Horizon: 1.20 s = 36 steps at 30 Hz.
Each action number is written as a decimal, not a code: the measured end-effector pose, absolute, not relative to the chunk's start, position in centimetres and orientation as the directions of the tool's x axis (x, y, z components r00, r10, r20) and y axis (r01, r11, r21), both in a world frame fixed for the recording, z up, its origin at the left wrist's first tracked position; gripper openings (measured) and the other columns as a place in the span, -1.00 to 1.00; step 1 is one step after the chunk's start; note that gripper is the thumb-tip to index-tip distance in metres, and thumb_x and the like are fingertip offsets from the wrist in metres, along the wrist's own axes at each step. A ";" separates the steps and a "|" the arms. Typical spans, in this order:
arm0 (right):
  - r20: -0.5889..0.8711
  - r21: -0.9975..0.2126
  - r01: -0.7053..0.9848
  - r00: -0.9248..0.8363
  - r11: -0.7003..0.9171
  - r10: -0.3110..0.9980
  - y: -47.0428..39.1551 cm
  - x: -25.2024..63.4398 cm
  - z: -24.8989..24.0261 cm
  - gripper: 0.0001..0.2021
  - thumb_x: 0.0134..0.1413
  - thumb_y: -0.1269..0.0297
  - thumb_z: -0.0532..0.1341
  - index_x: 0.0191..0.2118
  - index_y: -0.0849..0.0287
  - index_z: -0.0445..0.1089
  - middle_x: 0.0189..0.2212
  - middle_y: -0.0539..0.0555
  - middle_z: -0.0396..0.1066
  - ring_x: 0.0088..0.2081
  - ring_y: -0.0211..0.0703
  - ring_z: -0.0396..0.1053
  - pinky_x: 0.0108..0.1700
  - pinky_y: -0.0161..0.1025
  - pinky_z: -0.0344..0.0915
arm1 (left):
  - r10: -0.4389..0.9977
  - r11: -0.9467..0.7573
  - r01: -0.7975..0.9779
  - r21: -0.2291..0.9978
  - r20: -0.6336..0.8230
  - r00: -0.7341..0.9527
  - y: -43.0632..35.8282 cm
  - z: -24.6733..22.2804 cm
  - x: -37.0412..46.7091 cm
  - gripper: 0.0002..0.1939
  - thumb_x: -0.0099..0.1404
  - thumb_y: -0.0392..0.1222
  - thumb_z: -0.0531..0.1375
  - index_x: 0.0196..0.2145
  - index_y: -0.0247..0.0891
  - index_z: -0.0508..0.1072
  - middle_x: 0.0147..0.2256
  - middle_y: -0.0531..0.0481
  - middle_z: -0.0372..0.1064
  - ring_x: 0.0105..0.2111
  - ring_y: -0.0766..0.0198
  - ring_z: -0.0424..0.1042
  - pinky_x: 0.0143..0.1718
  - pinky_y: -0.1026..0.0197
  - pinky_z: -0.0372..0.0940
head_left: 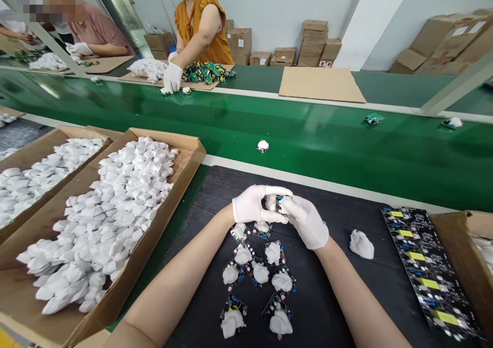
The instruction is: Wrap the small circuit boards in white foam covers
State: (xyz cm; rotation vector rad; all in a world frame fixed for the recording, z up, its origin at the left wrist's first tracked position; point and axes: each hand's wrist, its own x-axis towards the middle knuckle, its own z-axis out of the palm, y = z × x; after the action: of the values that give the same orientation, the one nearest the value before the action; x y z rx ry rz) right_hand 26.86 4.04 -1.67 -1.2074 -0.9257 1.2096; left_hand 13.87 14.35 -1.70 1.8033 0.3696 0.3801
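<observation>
White-gloved fabric covers the left hand (pixel 254 205) and right hand (pixel 311 223), which jointly grasp a small circuit board (pixel 282 205) above the black work mat (pixel 219 188), near boards capped with white lumps (pixel 282 281). To the right lie one loose white lump (pixel 361 244) and a black circuit panel (pixel 429 273) with yellow components; to the left stands a cardboard tray (pixel 192 165) of similar lumps. Beyond the green conveyor belt (pixel 319 147), cartons (pixel 314 44) by the pale wall (pixel 269 8) bear white labels (pixel 459 31), print too small to read.
</observation>
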 end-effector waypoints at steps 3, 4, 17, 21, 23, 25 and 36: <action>-0.049 -0.994 -0.110 0.220 -0.025 0.974 4.2 26.5 -1.6 -0.65 -0.08 -0.02 0.24 -0.58 0.16 0.29 -0.58 -0.02 0.22 -0.50 -0.22 0.13 -0.40 -0.23 0.15 | 0.443 -0.261 0.034 0.965 0.089 0.892 14.2 -1.8 14.0 -0.38 -0.11 -0.17 0.41 -0.04 -0.29 0.44 -0.26 0.00 0.48 -0.28 0.24 0.43 -0.17 0.25 0.32; -0.034 -0.996 -0.088 0.232 -0.014 0.972 4.2 26.4 -1.5 -0.65 -0.08 -0.02 0.24 -0.58 0.16 0.28 -0.60 -0.03 0.22 -0.51 -0.22 0.13 -0.41 -0.23 0.15 | 0.442 -0.261 0.019 0.965 0.102 0.891 14.2 -1.8 14.0 -0.38 -0.12 -0.17 0.41 -0.05 -0.30 0.44 -0.24 -0.01 0.48 -0.26 0.23 0.43 -0.14 0.25 0.31; -0.138 -0.944 -0.325 0.230 -0.058 0.963 4.5 26.5 -2.5 -0.60 -0.08 -0.07 0.22 -0.62 0.16 0.28 -0.61 -0.03 0.20 -0.52 -0.22 0.12 -0.44 -0.24 0.12 | 0.446 -0.326 0.100 0.940 0.060 0.893 14.3 -2.0 14.0 -0.30 -0.15 -0.16 0.44 0.00 -0.27 0.43 -0.37 0.03 0.47 -0.30 0.21 0.44 -0.18 0.21 0.33; -0.095 -0.963 -0.267 0.229 -0.031 0.969 4.4 26.4 -1.9 -0.61 -0.10 -0.07 0.25 -0.60 0.17 0.29 -0.60 -0.03 0.20 -0.52 -0.23 0.11 -0.45 -0.25 0.09 | 0.449 -0.349 0.051 0.936 0.119 0.885 14.3 -1.9 14.0 -0.33 -0.16 -0.19 0.44 -0.03 -0.26 0.45 -0.25 -0.04 0.50 -0.17 0.15 0.44 -0.07 0.18 0.31; -0.075 -0.977 -0.209 0.201 -0.032 0.977 4.3 26.4 -1.7 -0.61 -0.06 -0.10 0.22 -0.54 0.18 0.33 -0.57 -0.01 0.23 -0.50 -0.21 0.13 -0.44 -0.24 0.10 | 0.444 -0.350 0.006 0.937 0.160 0.882 14.2 -1.8 14.0 -0.35 -0.15 -0.22 0.44 -0.05 -0.27 0.46 -0.17 -0.07 0.49 -0.15 0.15 0.44 -0.05 0.19 0.30; -0.042 -0.990 -0.140 0.174 -0.018 0.984 4.4 26.5 -1.5 -0.58 -0.05 -0.13 0.20 -0.52 0.18 0.34 -0.57 0.00 0.24 -0.50 -0.21 0.14 -0.42 -0.23 0.12 | 0.428 -0.351 -0.028 0.936 0.187 0.884 14.2 -1.7 14.0 -0.37 -0.15 -0.24 0.44 -0.05 -0.29 0.46 -0.15 -0.10 0.48 -0.14 0.15 0.44 -0.04 0.21 0.30; -0.033 -0.995 -0.099 0.233 -0.010 0.972 4.4 26.4 -1.6 -0.59 -0.06 -0.12 0.21 -0.60 0.15 0.28 -0.61 -0.02 0.21 -0.52 -0.22 0.13 -0.45 -0.24 0.15 | 0.448 -0.259 0.094 0.961 0.034 0.893 14.2 -1.6 14.1 -0.34 -0.14 -0.22 0.43 -0.02 -0.26 0.43 -0.35 0.03 0.44 -0.36 0.28 0.41 -0.23 0.26 0.33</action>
State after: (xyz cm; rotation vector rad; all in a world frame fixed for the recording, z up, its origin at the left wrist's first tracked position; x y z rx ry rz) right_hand 26.40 4.35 -1.58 -1.2566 -0.9543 1.0930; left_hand 14.10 14.23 -1.59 1.8178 0.4061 0.3547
